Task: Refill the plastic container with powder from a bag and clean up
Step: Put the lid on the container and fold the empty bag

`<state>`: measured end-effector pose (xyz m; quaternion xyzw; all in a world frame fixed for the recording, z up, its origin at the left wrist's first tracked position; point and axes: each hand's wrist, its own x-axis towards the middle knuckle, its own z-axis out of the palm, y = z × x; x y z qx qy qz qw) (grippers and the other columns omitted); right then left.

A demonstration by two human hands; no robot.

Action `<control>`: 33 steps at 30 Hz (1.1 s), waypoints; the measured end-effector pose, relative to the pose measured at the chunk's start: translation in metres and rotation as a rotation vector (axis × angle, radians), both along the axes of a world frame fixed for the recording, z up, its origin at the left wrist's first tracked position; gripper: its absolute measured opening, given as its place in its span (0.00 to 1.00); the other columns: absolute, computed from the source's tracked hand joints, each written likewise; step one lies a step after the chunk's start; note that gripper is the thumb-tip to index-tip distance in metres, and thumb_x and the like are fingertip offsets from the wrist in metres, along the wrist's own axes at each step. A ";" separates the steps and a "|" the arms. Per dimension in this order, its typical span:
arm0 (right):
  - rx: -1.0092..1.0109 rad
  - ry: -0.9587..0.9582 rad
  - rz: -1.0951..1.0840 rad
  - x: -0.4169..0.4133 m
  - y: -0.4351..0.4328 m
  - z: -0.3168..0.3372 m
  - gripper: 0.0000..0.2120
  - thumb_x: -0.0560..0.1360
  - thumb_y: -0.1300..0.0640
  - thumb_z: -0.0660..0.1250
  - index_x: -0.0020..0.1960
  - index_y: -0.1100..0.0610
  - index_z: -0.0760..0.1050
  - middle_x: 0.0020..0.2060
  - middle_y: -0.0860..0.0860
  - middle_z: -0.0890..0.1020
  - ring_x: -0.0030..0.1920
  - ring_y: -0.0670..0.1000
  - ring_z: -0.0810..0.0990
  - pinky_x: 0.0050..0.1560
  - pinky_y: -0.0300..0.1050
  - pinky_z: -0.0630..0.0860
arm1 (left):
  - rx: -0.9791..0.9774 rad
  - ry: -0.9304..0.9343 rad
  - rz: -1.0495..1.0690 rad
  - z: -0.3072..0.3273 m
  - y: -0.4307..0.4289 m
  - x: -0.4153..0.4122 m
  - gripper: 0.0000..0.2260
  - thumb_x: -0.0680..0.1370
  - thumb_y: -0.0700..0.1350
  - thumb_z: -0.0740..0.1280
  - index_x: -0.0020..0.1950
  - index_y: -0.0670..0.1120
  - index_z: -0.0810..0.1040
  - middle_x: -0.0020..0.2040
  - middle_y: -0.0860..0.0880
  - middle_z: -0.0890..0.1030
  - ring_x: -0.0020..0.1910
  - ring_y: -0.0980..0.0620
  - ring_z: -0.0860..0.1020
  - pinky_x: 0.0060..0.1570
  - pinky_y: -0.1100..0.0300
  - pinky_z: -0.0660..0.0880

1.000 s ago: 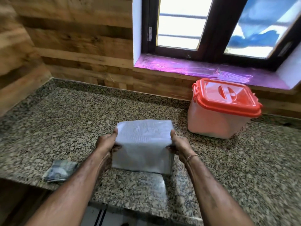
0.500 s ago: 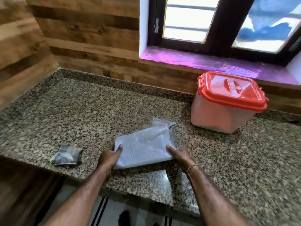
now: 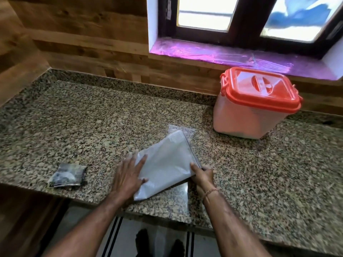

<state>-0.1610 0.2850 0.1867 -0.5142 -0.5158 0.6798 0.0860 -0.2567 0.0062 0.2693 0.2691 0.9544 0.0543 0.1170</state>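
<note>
1. The counter (image 3: 92, 127) shows bare granite across its left and middle, back to the wood wall (image 3: 83, 34).
2. The container (image 3: 246, 119), lid on, stands at the right rear below the window sill (image 3: 222, 54) and blocks passage along the wall there.
3. The bag (image 3: 167, 164) lies flat near the front edge. The left hand (image 3: 128, 175) rests flat on it; the right hand (image 3: 203, 175) grips its near corner.
4. Bare granite separates bag and container.
5. A small dark packet (image 3: 67, 175) lies front left, well apart from the bag.

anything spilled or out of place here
No spill shows. The white bag lies askew near the edge of the counter, left hand flat on it, right hand pinching a corner. A crumpled dark packet lies loose at left.
</note>
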 end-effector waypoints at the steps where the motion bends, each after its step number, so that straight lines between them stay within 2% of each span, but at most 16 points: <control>1: -0.023 0.034 0.000 -0.001 -0.005 0.009 0.37 0.57 0.45 0.84 0.59 0.62 0.78 0.54 0.61 0.86 0.54 0.62 0.86 0.56 0.64 0.83 | -0.059 -0.061 -0.017 0.000 0.004 -0.005 0.42 0.79 0.68 0.60 0.83 0.59 0.38 0.84 0.45 0.41 0.83 0.42 0.47 0.78 0.41 0.52; 4: -0.097 0.034 0.062 0.002 -0.045 0.075 0.23 0.71 0.54 0.80 0.60 0.61 0.78 0.54 0.58 0.87 0.54 0.61 0.86 0.57 0.65 0.83 | -0.248 -0.044 -0.073 0.004 0.016 -0.014 0.39 0.75 0.75 0.45 0.83 0.61 0.41 0.78 0.45 0.61 0.72 0.44 0.64 0.70 0.44 0.62; 6: -0.156 0.023 0.154 0.001 -0.063 0.085 0.15 0.76 0.57 0.76 0.59 0.61 0.79 0.53 0.57 0.87 0.55 0.60 0.86 0.59 0.65 0.82 | -0.297 -0.047 -0.070 0.003 0.023 -0.013 0.39 0.76 0.76 0.44 0.83 0.61 0.45 0.71 0.44 0.67 0.66 0.45 0.69 0.66 0.45 0.63; 9: -0.094 -0.035 0.235 -0.006 -0.074 0.074 0.18 0.74 0.56 0.77 0.61 0.61 0.80 0.54 0.58 0.87 0.54 0.60 0.86 0.58 0.65 0.82 | -0.233 -0.058 0.014 0.004 0.032 -0.016 0.37 0.76 0.76 0.50 0.80 0.58 0.61 0.69 0.44 0.70 0.66 0.46 0.70 0.66 0.44 0.65; 11: -0.009 -0.076 0.319 -0.007 -0.070 0.061 0.23 0.69 0.47 0.79 0.59 0.58 0.82 0.53 0.56 0.88 0.52 0.58 0.87 0.58 0.63 0.83 | -0.144 -0.072 0.056 0.003 0.036 -0.022 0.35 0.73 0.76 0.58 0.74 0.57 0.68 0.68 0.47 0.71 0.67 0.47 0.69 0.66 0.46 0.66; 13: 0.067 -0.156 0.415 -0.007 -0.056 0.034 0.30 0.61 0.35 0.75 0.54 0.55 0.84 0.50 0.51 0.89 0.50 0.55 0.88 0.57 0.59 0.84 | -0.094 -0.121 0.085 0.007 0.039 -0.028 0.38 0.70 0.75 0.65 0.72 0.54 0.69 0.68 0.49 0.72 0.66 0.48 0.70 0.65 0.48 0.66; 15: 0.116 -0.233 0.466 -0.005 -0.052 0.043 0.26 0.64 0.35 0.73 0.50 0.55 0.85 0.47 0.50 0.89 0.46 0.52 0.88 0.52 0.53 0.85 | -0.087 -0.127 0.078 0.010 0.045 -0.034 0.40 0.67 0.74 0.69 0.71 0.51 0.69 0.68 0.48 0.72 0.65 0.48 0.72 0.62 0.48 0.68; 17: 0.114 -0.261 0.448 -0.004 -0.053 0.059 0.14 0.74 0.47 0.74 0.45 0.58 0.83 0.42 0.53 0.87 0.36 0.50 0.84 0.42 0.47 0.82 | -0.091 -0.161 0.094 0.012 0.049 -0.040 0.40 0.65 0.73 0.73 0.69 0.50 0.70 0.65 0.48 0.74 0.61 0.48 0.75 0.57 0.52 0.71; 19: 0.115 -0.235 0.384 -0.005 -0.051 0.068 0.08 0.79 0.55 0.71 0.43 0.58 0.81 0.42 0.58 0.86 0.33 0.50 0.81 0.37 0.47 0.79 | 0.003 -0.262 0.170 0.015 0.050 -0.052 0.36 0.63 0.72 0.75 0.63 0.52 0.75 0.59 0.50 0.79 0.54 0.50 0.78 0.50 0.57 0.73; 20: 0.099 -0.198 0.364 -0.005 -0.049 0.074 0.07 0.81 0.57 0.69 0.45 0.59 0.80 0.42 0.58 0.86 0.32 0.50 0.81 0.35 0.48 0.80 | 0.089 -0.374 0.229 0.017 0.049 -0.059 0.33 0.64 0.70 0.76 0.60 0.53 0.77 0.56 0.51 0.82 0.50 0.50 0.80 0.49 0.58 0.74; 22: 0.046 -0.113 0.376 -0.006 -0.045 0.090 0.08 0.83 0.58 0.65 0.48 0.59 0.79 0.39 0.55 0.84 0.28 0.45 0.80 0.27 0.40 0.76 | 0.285 -0.701 0.341 0.017 0.047 -0.075 0.25 0.67 0.61 0.79 0.56 0.49 0.81 0.53 0.49 0.86 0.46 0.49 0.84 0.50 0.54 0.81; 24: 0.058 -0.070 0.439 -0.007 -0.040 0.108 0.09 0.85 0.58 0.63 0.48 0.60 0.77 0.37 0.51 0.81 0.25 0.40 0.78 0.23 0.34 0.72 | 0.364 -0.924 0.338 0.026 0.046 -0.088 0.21 0.67 0.55 0.79 0.54 0.45 0.82 0.55 0.44 0.86 0.47 0.47 0.85 0.53 0.49 0.82; 27: 0.105 -0.047 0.531 -0.014 -0.032 0.127 0.08 0.85 0.56 0.63 0.48 0.58 0.74 0.37 0.49 0.76 0.26 0.40 0.74 0.26 0.34 0.70 | 0.340 -1.028 0.304 0.036 0.046 -0.104 0.29 0.64 0.58 0.79 0.59 0.43 0.82 0.56 0.46 0.86 0.54 0.46 0.84 0.62 0.47 0.78; 29: 0.119 -0.053 0.594 -0.019 -0.029 0.133 0.09 0.84 0.52 0.63 0.49 0.57 0.73 0.37 0.48 0.73 0.29 0.42 0.72 0.29 0.37 0.70 | 0.301 -1.048 0.272 0.040 0.045 -0.111 0.26 0.70 0.58 0.76 0.61 0.44 0.80 0.53 0.49 0.84 0.54 0.47 0.82 0.58 0.52 0.78; 32: 0.111 -0.041 0.573 -0.022 -0.027 0.137 0.12 0.84 0.51 0.64 0.44 0.56 0.72 0.34 0.48 0.73 0.25 0.42 0.74 0.30 0.40 0.68 | 0.371 -1.079 0.350 0.043 0.043 -0.114 0.27 0.70 0.59 0.76 0.61 0.43 0.80 0.59 0.41 0.85 0.62 0.38 0.81 0.65 0.46 0.76; 33: 0.105 -0.045 0.545 -0.023 -0.028 0.138 0.13 0.84 0.52 0.64 0.42 0.56 0.71 0.32 0.48 0.73 0.24 0.42 0.74 0.28 0.40 0.67 | 0.406 -1.089 0.373 0.047 0.042 -0.112 0.25 0.72 0.57 0.75 0.62 0.42 0.80 0.56 0.40 0.85 0.55 0.40 0.83 0.58 0.49 0.79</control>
